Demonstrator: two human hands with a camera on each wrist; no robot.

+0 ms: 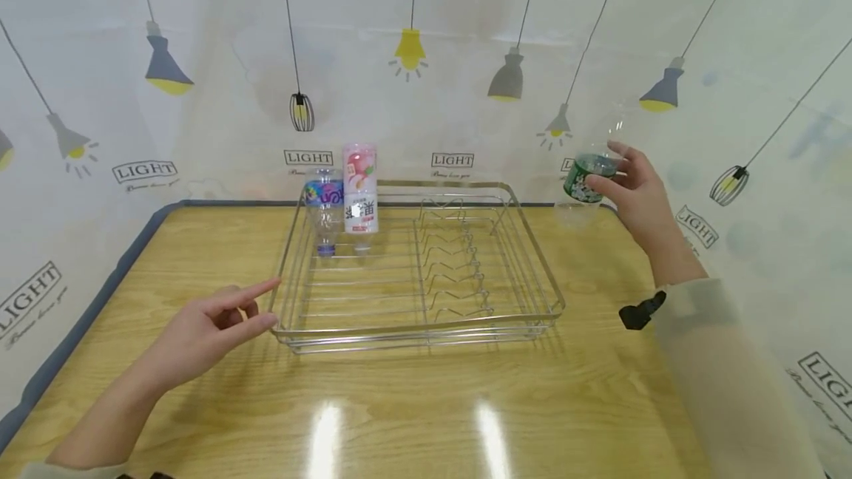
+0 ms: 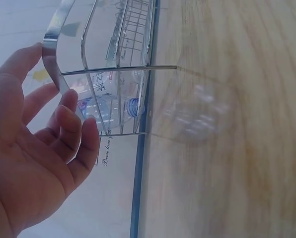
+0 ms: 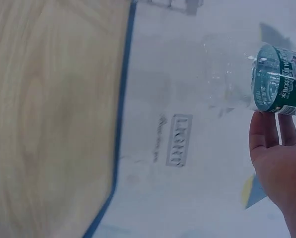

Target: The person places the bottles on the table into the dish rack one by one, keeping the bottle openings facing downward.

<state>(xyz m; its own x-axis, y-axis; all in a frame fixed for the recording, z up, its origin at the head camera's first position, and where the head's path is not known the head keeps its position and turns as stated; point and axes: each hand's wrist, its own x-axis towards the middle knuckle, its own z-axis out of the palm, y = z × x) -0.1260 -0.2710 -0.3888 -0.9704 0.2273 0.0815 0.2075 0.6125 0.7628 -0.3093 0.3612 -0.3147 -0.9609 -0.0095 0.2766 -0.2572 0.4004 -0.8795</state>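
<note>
My right hand (image 1: 635, 187) holds a clear plastic bottle (image 1: 589, 177) with a green label, thumb on one side and fingers on the other. It is raised to the right of the wire dish rack (image 1: 426, 330), leaning slightly. In the right wrist view the green label (image 3: 293, 82) sits above the fingers. My left hand (image 1: 206, 331) touches the rack's front left corner with index finger and thumb extended; the other fingers curl loosely. Inside the rack's back left stand two upside-down bottles: one with a purple-blue label (image 1: 324, 194) and blue cap, one with a pink-and-white label (image 1: 361, 187).
The rack's right half has a row of wavy wire dividers (image 1: 459, 265). It rests on a wood-grain table (image 1: 399, 405) with a dark blue back edge. Behind rises a pale sheet (image 1: 359, 13) printed with hanging lamps and the word LIGHT.
</note>
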